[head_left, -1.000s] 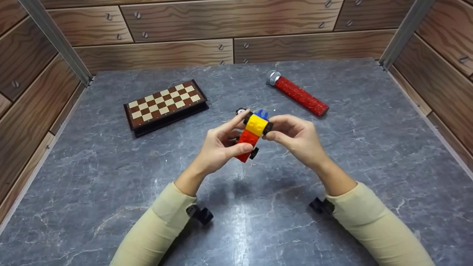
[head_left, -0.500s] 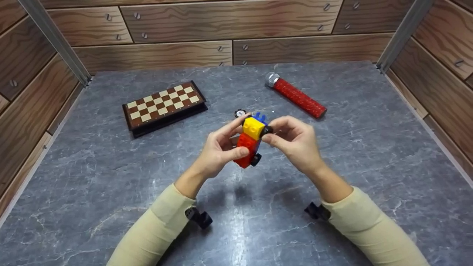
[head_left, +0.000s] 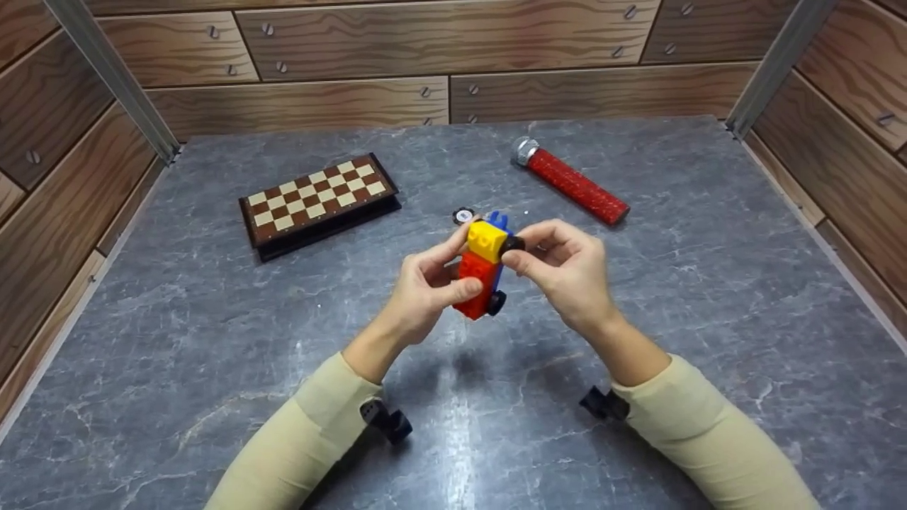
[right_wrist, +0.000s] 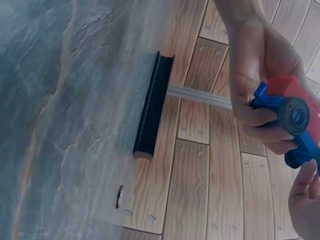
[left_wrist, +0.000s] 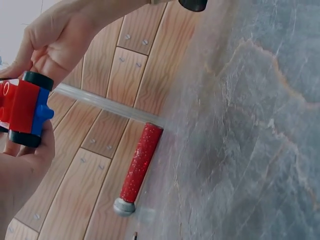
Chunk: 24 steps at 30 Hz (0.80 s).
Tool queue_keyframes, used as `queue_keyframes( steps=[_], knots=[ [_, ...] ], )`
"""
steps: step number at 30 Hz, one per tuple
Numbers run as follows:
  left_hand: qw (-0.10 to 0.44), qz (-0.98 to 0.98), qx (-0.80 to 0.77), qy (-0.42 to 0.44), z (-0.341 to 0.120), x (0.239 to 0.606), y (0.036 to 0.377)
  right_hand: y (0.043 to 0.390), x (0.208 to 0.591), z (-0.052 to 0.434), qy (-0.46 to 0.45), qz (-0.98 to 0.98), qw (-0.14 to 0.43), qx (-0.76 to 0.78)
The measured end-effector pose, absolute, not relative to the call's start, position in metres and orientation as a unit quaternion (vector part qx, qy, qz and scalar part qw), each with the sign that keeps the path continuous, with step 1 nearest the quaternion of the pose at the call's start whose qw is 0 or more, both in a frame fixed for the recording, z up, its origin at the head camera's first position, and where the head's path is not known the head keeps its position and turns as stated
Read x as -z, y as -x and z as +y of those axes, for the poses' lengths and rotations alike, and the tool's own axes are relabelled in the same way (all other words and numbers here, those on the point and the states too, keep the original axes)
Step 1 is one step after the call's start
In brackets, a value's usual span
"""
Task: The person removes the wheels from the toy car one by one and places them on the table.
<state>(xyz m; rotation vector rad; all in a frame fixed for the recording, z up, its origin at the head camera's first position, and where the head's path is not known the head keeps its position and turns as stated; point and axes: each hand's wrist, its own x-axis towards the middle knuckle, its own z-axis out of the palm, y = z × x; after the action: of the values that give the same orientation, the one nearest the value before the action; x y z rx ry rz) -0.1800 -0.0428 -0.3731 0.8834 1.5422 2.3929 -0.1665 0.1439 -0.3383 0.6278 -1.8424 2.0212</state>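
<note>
Since a second ago, the toy car (head_left: 482, 269) has turned in the hands, so its blue side shows along its right edge, and the black-rimmed chip (head_left: 463, 215) has come out fully from behind the fingers. The checkered box (head_left: 319, 195) stands on the grey marbled table (head_left: 212, 319). Nearer the person than the box, and to its right, the red, yellow and blue car is held up above the table. The left hand (head_left: 421, 297) grips it, thumb on the red block (head_left: 476, 265), fingers around the far side. The right hand (head_left: 567, 273) pinches a black wheel (head_left: 511, 244) beside the yellow block (head_left: 487, 241) between thumb and fingers. The chip lies just right of the box; farther right is a red glittery microphone (head_left: 577, 185) with a silver head. Wood-patterned walls (head_left: 340, 42) rise behind the box.
</note>
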Motion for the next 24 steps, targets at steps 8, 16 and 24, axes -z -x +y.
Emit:
queue_keyframes(
  steps=[8, 16, 24],
  knots=[
    [0.046, 0.526, -0.802, -0.279, -0.036, 0.375, 0.178, 0.173, 0.346, 0.142, -0.222, -0.628, 0.181, -0.724],
    [0.017, 0.536, -0.798, -0.274, -0.037, 0.371, 0.176, 0.178, 0.346, 0.144, -0.239, -0.639, 0.147, -0.716],
    [0.02, 0.539, -0.79, -0.293, -0.04, 0.366, 0.177, 0.178, 0.343, 0.151, -0.268, -0.653, 0.134, -0.696]
  ],
)
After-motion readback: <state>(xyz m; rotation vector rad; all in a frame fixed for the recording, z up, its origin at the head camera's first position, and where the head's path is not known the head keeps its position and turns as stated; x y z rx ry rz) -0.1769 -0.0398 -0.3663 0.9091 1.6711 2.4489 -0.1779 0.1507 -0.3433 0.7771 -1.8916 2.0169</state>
